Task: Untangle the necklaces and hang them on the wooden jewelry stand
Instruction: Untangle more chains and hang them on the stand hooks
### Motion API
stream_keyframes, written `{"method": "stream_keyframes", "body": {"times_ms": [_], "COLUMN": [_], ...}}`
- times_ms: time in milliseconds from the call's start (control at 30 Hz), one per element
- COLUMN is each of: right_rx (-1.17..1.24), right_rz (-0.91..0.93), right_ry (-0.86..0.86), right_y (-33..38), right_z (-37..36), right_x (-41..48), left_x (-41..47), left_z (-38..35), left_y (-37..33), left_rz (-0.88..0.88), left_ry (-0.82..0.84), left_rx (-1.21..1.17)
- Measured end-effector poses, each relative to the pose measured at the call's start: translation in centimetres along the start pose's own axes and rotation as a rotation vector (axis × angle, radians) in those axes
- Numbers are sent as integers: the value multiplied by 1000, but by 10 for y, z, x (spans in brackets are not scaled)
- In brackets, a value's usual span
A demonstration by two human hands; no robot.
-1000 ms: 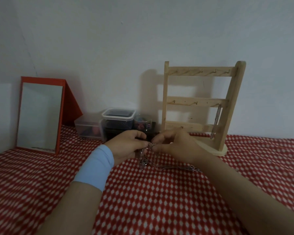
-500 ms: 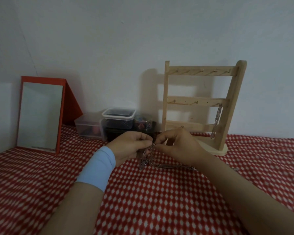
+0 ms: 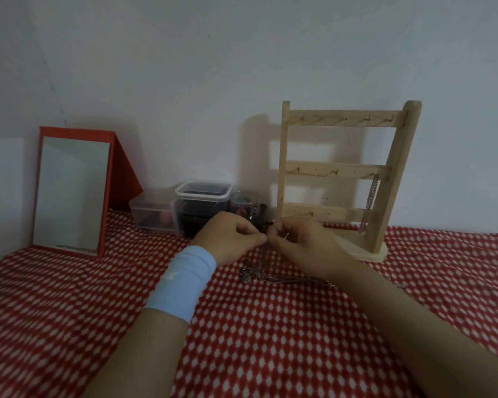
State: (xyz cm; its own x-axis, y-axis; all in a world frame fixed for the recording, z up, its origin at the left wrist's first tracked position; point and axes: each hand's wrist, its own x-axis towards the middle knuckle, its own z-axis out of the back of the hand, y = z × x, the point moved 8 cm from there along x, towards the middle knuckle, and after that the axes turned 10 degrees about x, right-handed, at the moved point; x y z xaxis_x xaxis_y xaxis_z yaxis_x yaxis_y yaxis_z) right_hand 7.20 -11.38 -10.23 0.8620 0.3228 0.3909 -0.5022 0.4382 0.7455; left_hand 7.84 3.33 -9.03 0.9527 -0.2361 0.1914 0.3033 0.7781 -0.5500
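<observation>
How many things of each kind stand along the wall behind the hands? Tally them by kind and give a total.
Mirror: 1
Wooden jewelry stand: 1
Clear plastic boxes: 2, low box and white-rimmed box
Round clear jar: 1
Total: 5
Dark items under and beside these are unclear, not counted.

just beyond my grip the boxes (image 3: pixel 203 202) and stand (image 3: pixel 339 168) wall me off; chains (image 3: pixel 259 275) lie beneath; cloth (image 3: pixel 270 340) is open nearer me and rightward.
</observation>
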Motion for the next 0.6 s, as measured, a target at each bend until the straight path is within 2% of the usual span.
{"method": "stream_keyframes", "body": {"times_ms": [200,433,600], "right_rx": [12,48,32], "right_rz": [18,-32,-90], "right_ry": [46,124,142], "right_y": [8,5,6], "right_z": [2,-1,-2], "right_x": [-1,0,0], "left_x": [-3,-3,-1], "left_z": [-15,-18,-26], "left_y": [9,13,17], "left_rz": [105,117,188], "left_ry": [123,146,177], "left_rx": [-240,-275,-540]}}
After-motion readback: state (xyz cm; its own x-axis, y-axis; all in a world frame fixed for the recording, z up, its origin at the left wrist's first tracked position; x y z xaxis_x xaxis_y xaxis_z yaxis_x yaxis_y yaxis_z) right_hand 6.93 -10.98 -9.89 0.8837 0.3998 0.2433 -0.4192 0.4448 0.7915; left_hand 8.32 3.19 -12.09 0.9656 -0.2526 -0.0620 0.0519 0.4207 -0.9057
